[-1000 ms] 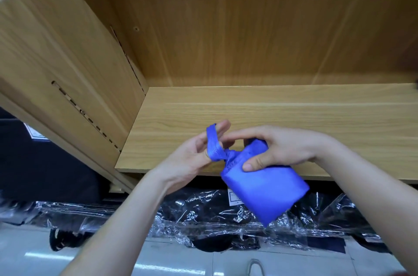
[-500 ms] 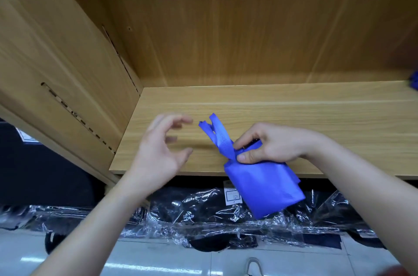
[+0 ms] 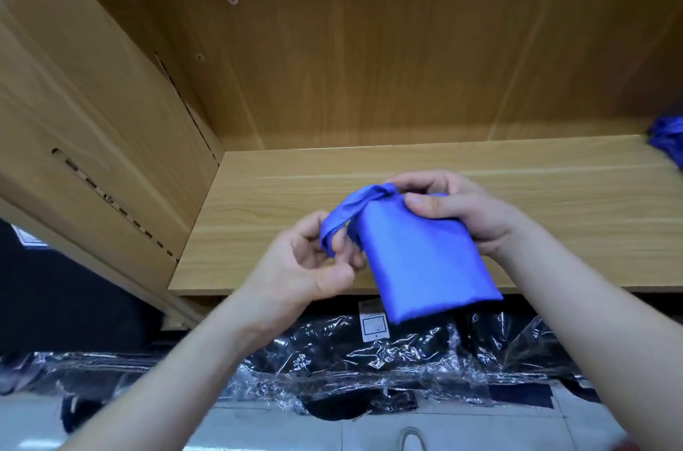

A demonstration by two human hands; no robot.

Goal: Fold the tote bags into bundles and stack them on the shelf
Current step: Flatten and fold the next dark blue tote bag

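Tote bundle (image 3: pixel 425 258), folded blue fabric, is hovering over wooden shelf (image 3: pixel 554 199).
Left hand (image 3: pixel 310 265) is pinching its strap (image 3: pixel 343 214), right hand (image 3: pixel 458 206) gripping its top, fingers partly hidden.

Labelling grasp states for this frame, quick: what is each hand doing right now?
Left hand: closed, fingers curled round the blue handle strap.
Right hand: closed, gripping the top of the folded blue tote bag.

Even bright light; glare on plastic wrap (image 3: pixel 369 358); soft blur, wide-angle edge distortion.
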